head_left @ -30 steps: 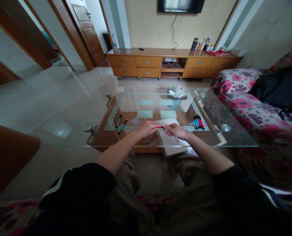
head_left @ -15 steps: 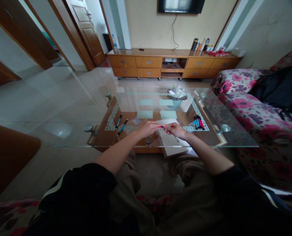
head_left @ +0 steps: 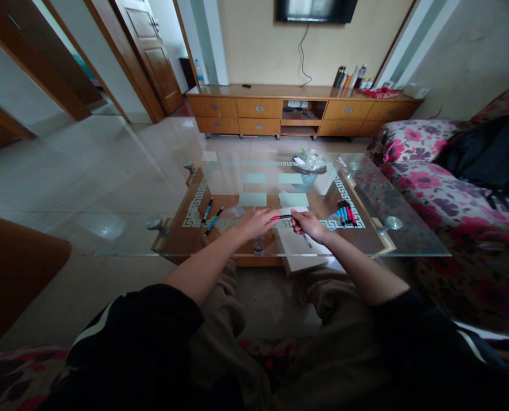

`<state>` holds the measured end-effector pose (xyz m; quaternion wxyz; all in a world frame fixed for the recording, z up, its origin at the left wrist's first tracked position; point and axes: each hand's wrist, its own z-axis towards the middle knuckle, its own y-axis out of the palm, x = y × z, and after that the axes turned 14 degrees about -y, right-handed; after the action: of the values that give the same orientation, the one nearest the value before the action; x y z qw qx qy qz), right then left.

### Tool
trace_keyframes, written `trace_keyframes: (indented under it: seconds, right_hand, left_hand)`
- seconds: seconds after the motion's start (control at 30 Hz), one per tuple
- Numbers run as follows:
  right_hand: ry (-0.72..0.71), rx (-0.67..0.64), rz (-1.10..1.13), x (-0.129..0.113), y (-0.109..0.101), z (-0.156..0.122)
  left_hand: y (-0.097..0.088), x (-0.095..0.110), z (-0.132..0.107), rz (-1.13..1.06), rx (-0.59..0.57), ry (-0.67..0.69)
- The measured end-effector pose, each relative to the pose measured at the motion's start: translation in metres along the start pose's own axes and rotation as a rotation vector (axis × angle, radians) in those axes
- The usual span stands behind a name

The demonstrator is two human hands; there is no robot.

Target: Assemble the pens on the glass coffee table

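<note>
Over the near part of a glass coffee table (head_left: 408, 242), my left hand (head_left: 256, 221) and my right hand (head_left: 308, 224) each pinch one end of a thin red and black pen (head_left: 280, 217). The pen lies almost level between them. Under my right hand a white sheet of paper (head_left: 295, 245) rests on the glass. Two blue and black pens (head_left: 210, 215) lie to the left of my left hand. A bunch of red, blue and black pens (head_left: 346, 212) lies to the right of my right hand.
A small basket with crumpled paper (head_left: 308, 165) stands at the table's far side. A flowered sofa (head_left: 434, 182) with a dark bag runs along the right. A wooden cabinet (head_left: 301, 108) lines the far wall, and a brown chair edge (head_left: 14, 268) is at the left.
My hands have drawn slightly apart, so more of the pen shows between them, and it has lifted a little.
</note>
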<state>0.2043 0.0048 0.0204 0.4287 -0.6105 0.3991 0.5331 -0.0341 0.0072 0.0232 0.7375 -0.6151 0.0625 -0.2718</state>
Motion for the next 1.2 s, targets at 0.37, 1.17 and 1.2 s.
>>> trace_keyframes:
  seconds: [0.37,1.17,1.2]
  right_hand:
    - [-0.108,-0.040,0.039,0.001,0.001,-0.003]
    - [-0.320,-0.103,-0.185,-0.004,-0.010,-0.002]
    - [-0.339,-0.100,-0.184,-0.004,-0.010,-0.003]
  left_hand:
    - [-0.005,0.004,-0.001,0.029,-0.031,-0.021]
    - [-0.003,0.001,0.000,0.024,-0.045,-0.032]
    - [-0.003,0.000,0.000,0.017,-0.044,-0.026]
